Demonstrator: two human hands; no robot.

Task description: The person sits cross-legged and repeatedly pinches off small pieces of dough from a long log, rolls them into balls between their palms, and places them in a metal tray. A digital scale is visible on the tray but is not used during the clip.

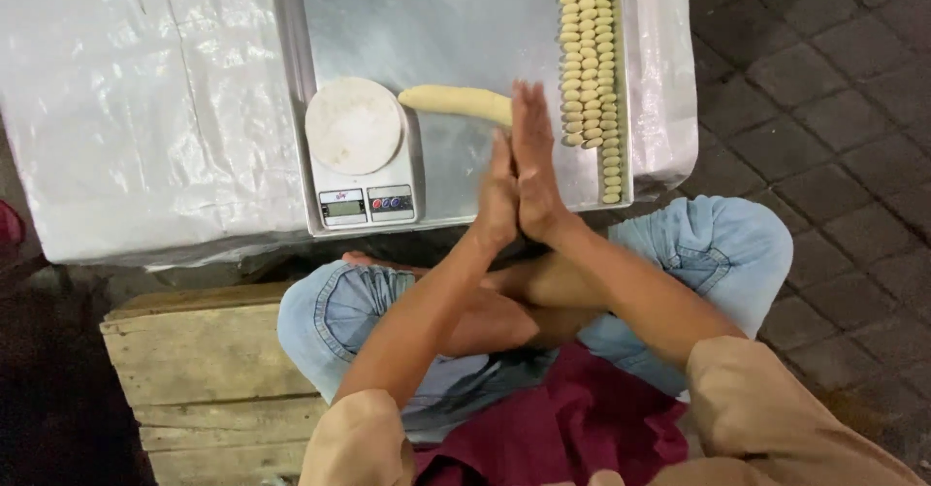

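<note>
White kitchen scale [361, 151] on the metal tray [456, 20]; wooden pallet [208, 370] (weathered); plastic sheet [136, 88].

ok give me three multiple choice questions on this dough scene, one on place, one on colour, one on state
1. Where does the kitchen scale stand?
A. near left corner of the metal tray
B. on the wooden pallet
C. on the person's lap

2. What colour are the small dough pieces in rows?
A. dark brown
B. pale yellow
C. green

3. How are the left hand and right hand held?
A. far apart
B. gripping the scale
C. pressed palm to palm

Answers: 1 A, the scale sits inside the tray's rim; 2 B, same pale yellow as the dough log; 3 C, palms meet above the tray.
</note>
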